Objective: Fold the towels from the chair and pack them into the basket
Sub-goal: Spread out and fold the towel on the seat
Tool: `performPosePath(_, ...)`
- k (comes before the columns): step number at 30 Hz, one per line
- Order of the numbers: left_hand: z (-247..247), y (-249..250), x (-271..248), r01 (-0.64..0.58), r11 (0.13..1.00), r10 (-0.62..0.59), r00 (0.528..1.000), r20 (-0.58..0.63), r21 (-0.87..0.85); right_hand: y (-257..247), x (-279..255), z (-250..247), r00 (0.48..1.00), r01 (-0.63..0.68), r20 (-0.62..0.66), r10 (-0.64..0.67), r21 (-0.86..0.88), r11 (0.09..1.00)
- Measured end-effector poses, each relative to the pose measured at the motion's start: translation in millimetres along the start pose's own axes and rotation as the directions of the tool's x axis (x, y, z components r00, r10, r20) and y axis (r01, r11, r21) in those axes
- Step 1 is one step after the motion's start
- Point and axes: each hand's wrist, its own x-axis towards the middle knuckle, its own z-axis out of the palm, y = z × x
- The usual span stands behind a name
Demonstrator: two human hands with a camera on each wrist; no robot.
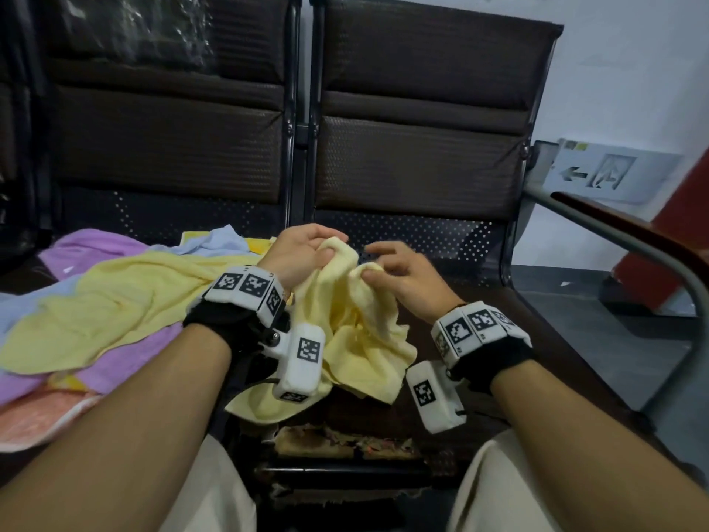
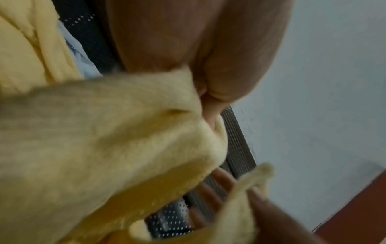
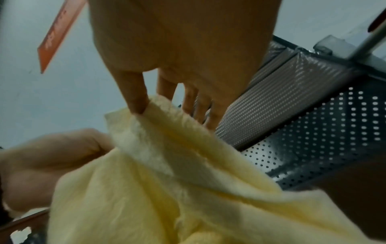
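A crumpled pale yellow towel (image 1: 356, 339) hangs between both hands above the right chair seat (image 1: 498, 339). My left hand (image 1: 307, 251) grips its top edge in curled fingers; the left wrist view shows the bunched yellow towel (image 2: 104, 140) under that hand. My right hand (image 1: 387, 266) pinches the neighbouring edge between thumb and forefinger, its other fingers spread loosely. In the right wrist view the yellow towel (image 3: 167, 181) drapes down from the fingers (image 3: 135, 92). A pile of yellow, purple, light blue and pink towels (image 1: 96, 312) lies on the left seat. No basket is in view.
Two dark padded chair backs (image 1: 418, 109) rise behind the hands. A metal armrest (image 1: 633, 247) curves along the right side. The front edge of the right seat (image 1: 337, 447) is torn. My knees in light trousers (image 1: 518, 493) sit at the bottom.
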Motion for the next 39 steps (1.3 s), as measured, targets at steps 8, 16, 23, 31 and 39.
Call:
performPosePath(8,-8,10,-12,0.021,0.999,-0.011,0.976,0.218,-0.045,5,1,14,0.985,-0.089,0.159,0.070,0.113,0.990)
performPosePath(16,-23,3,-16,0.117,0.971,-0.149,0.978,0.146,0.211,18,12,6,0.953,-0.099,-0.266,0.145,0.179,0.979)
performPosePath(23,-16,6,-15,0.182,0.975,-0.193,0.977,0.088,0.126,23,9,4,0.941,-0.194,-0.270,0.205,0.064,0.979)
performPosePath(31,-12,3,-7,0.139,0.985,-0.152,0.979,-0.134,-0.106,-4,1,8,0.990,-0.072,-0.124,0.069,-0.016,0.997)
performPosePath(39,1,-1,-11,0.073,0.990,-0.081,0.995,-0.065,-0.123,-21,0,21,0.994,0.044,-0.102,-0.032,0.120,0.992)
